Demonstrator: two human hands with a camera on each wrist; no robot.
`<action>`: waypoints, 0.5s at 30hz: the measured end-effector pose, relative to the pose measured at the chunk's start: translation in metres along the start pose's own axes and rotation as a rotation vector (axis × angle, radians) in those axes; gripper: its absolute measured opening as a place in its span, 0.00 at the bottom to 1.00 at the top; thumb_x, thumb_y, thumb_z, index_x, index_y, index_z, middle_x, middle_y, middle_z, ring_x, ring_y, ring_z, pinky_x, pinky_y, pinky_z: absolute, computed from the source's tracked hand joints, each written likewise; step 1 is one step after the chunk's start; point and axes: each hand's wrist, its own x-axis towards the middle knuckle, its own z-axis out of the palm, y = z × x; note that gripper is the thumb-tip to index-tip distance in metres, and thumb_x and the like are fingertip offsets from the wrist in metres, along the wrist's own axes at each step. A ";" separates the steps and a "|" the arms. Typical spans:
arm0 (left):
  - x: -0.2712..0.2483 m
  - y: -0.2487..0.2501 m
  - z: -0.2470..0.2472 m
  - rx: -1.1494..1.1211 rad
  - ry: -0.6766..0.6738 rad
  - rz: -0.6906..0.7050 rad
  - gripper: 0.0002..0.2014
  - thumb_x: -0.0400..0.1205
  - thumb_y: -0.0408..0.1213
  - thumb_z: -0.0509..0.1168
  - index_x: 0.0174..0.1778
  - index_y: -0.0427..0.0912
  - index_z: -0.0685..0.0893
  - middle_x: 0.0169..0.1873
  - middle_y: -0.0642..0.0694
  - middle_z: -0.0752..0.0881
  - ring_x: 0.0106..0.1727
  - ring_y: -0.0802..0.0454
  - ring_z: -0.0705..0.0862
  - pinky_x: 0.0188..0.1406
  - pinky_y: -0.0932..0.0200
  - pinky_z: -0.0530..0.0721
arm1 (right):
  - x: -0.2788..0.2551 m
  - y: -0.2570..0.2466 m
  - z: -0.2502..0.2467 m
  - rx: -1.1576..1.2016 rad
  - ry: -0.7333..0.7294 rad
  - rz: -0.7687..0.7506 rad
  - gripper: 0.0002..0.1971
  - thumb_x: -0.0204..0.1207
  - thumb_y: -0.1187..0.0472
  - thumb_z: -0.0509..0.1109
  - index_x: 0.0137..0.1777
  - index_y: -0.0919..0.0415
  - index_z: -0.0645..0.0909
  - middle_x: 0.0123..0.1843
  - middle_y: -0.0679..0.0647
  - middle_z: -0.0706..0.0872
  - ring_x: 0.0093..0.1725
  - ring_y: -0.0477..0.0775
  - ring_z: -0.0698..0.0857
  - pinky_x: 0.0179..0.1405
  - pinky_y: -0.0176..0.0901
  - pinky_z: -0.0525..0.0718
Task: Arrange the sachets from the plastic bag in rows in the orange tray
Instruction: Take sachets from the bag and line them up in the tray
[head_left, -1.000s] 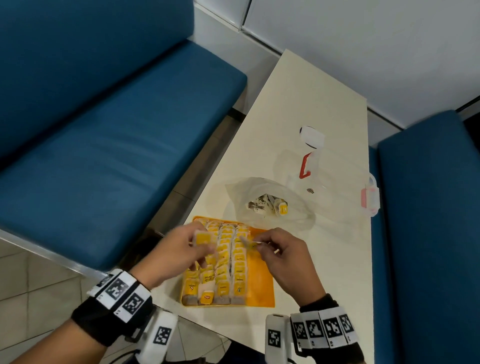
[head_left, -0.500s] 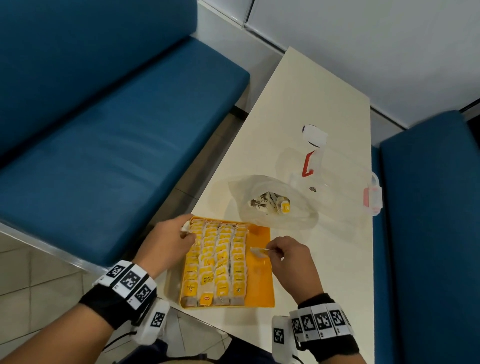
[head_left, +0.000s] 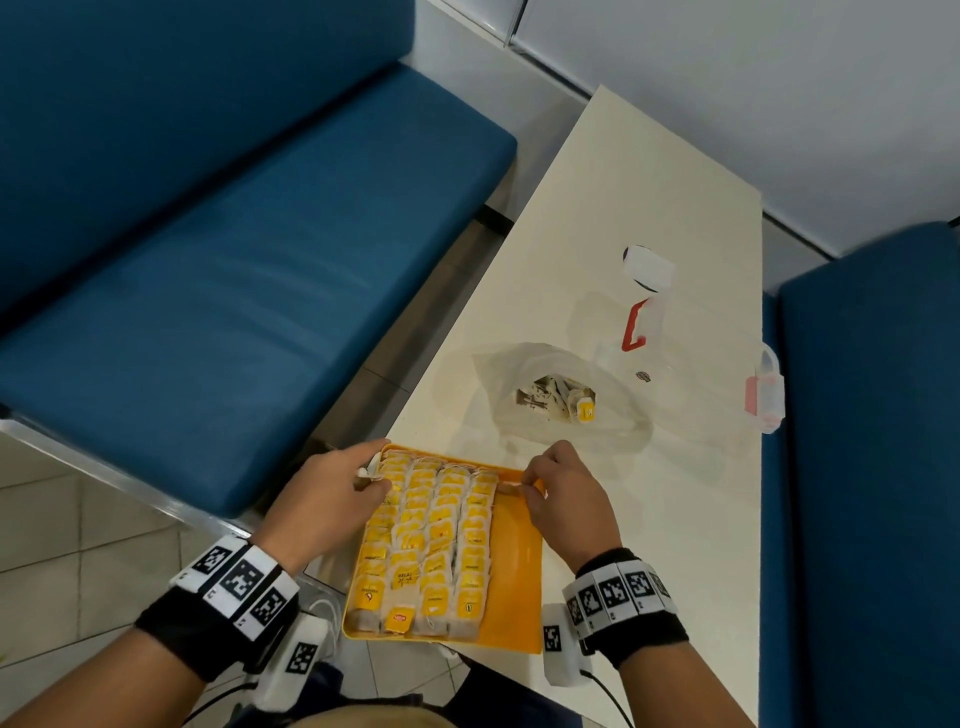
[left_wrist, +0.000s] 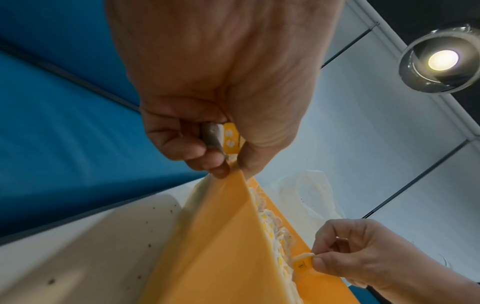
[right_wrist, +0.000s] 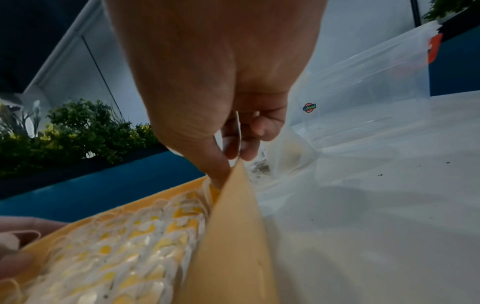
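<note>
The orange tray (head_left: 514, 597) lies at the table's near edge, with several rows of yellow-tagged sachets (head_left: 431, 540) filling its left part. My left hand (head_left: 376, 475) pinches a sachet (left_wrist: 223, 137) at the tray's far left corner. At the far end of the bare right strip, my right hand (head_left: 524, 486) pinches another sachet (head_left: 506, 488) by its yellow tag (left_wrist: 302, 265). Just beyond the tray, the clear plastic bag (head_left: 550, 400) holds a few more sachets (head_left: 561, 402).
A clear plastic container (head_left: 675, 364) with a red latch (head_left: 634, 327) stands behind the bag, close to the table's right edge. Blue benches run along the left (head_left: 234, 260) and the right (head_left: 872, 467). The table's left edge drops to a tiled floor.
Both hands have moved away from me to the tray's far end. The left took its sachet to the far left corner, the right to the far end of the bare strip.
</note>
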 end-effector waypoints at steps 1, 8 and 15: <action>0.001 -0.002 0.000 0.001 -0.003 0.002 0.19 0.85 0.43 0.69 0.72 0.62 0.82 0.47 0.65 0.90 0.48 0.65 0.88 0.50 0.60 0.89 | 0.001 0.000 0.001 -0.023 0.001 -0.008 0.03 0.79 0.58 0.71 0.48 0.56 0.85 0.52 0.48 0.76 0.44 0.50 0.80 0.35 0.41 0.78; 0.005 -0.007 0.001 0.017 -0.017 0.011 0.20 0.85 0.45 0.69 0.73 0.63 0.81 0.48 0.64 0.90 0.49 0.65 0.88 0.52 0.56 0.90 | 0.006 0.000 0.006 -0.121 0.022 -0.062 0.07 0.80 0.55 0.69 0.45 0.57 0.82 0.49 0.49 0.78 0.44 0.53 0.80 0.32 0.42 0.74; 0.002 0.003 -0.007 -0.005 -0.078 -0.011 0.28 0.83 0.47 0.73 0.80 0.61 0.74 0.61 0.63 0.86 0.60 0.62 0.85 0.61 0.55 0.86 | 0.012 -0.004 0.006 -0.126 0.040 -0.041 0.09 0.79 0.54 0.69 0.43 0.58 0.77 0.46 0.50 0.77 0.38 0.55 0.79 0.30 0.44 0.74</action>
